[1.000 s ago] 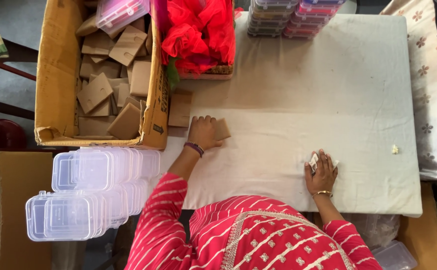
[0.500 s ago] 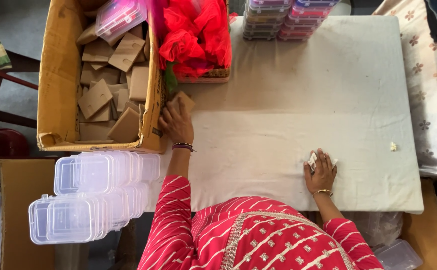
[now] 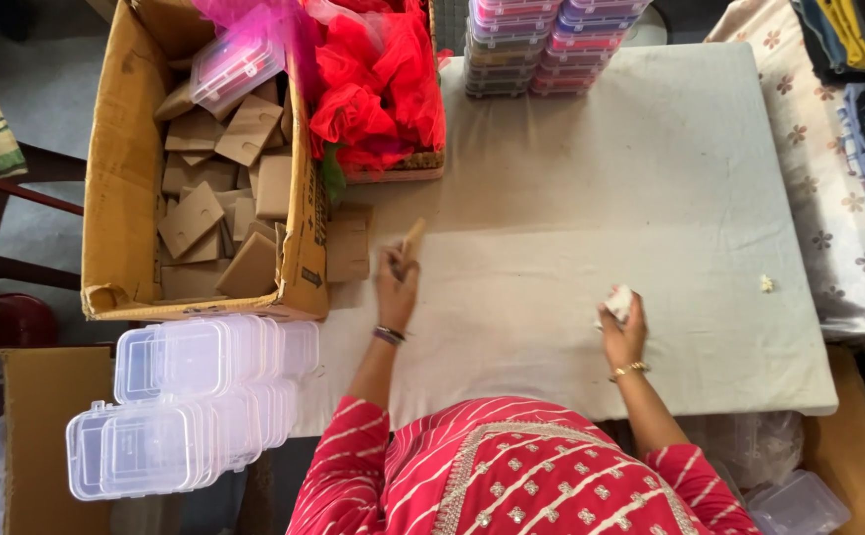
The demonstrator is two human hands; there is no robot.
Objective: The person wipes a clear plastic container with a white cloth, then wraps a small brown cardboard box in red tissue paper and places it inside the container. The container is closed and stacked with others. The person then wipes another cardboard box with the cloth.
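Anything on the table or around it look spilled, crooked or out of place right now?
Two small things. A pale crumb-like scrap lies alone near the table's right edge, apart from both hands. In the cardboard box, the brown card pieces are jumbled at all angles, with a clear lidded case tilted on top.

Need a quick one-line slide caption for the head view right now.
Left hand lifts a brown card piece beside the cardboard box; right hand holds a small white item on the table.

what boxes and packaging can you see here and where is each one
Large brown cardboard box: left of table, open, holding tan card pieces.
Clear plastic lidded boxes: stacked at lower left.
Pink and purple lidded boxes: stacked at table's far edge.
Tan card piece: in left hand.
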